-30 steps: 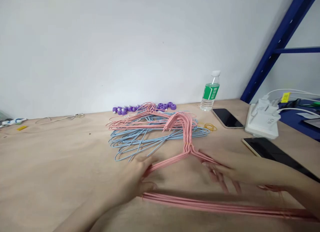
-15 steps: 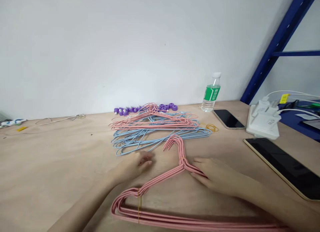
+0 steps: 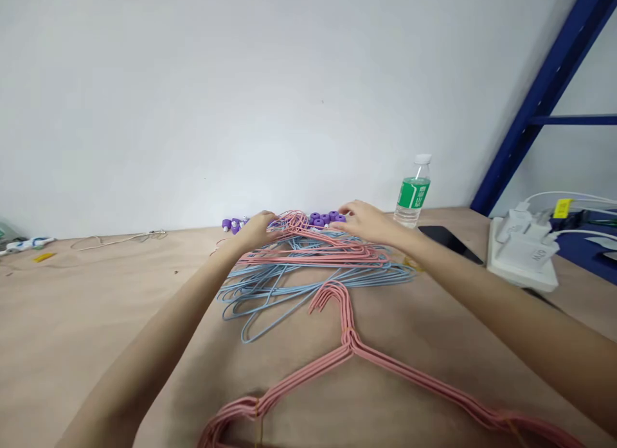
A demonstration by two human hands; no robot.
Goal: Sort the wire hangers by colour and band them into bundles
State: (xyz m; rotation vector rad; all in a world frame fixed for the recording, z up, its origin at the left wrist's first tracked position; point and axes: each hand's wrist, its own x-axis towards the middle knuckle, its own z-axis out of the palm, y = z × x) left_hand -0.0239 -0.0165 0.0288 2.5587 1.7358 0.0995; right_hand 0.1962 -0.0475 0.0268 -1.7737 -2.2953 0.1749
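Observation:
A bundle of pink wire hangers [image 3: 348,345] lies in front, bound with yellow rubber bands at the neck and both shoulders; neither hand is on it. Behind it is a loose pile of pink hangers [image 3: 318,260] on top of blue hangers [image 3: 270,290]. My left hand [image 3: 259,231] reaches to the pile's left side by the hooks, its thumb and fingers apart. At the pile's far right my right hand [image 3: 362,222] is open, fingers curved beside the purple ring-shaped pieces [image 3: 326,219]. Whether its fingertips touch one I cannot tell.
More purple pieces with white tips [image 3: 234,225] lie by the wall. On the right stand a water bottle [image 3: 413,192], a phone [image 3: 450,242] and a white power strip [image 3: 520,268] with chargers. A string [image 3: 118,237] and yellow scrap [image 3: 45,257] lie left.
Both hands have moved forward to the far pile. My right hand has let go of the bundled pink hangers. One blue hanger now sticks out further toward me, and the view has tilted slightly up.

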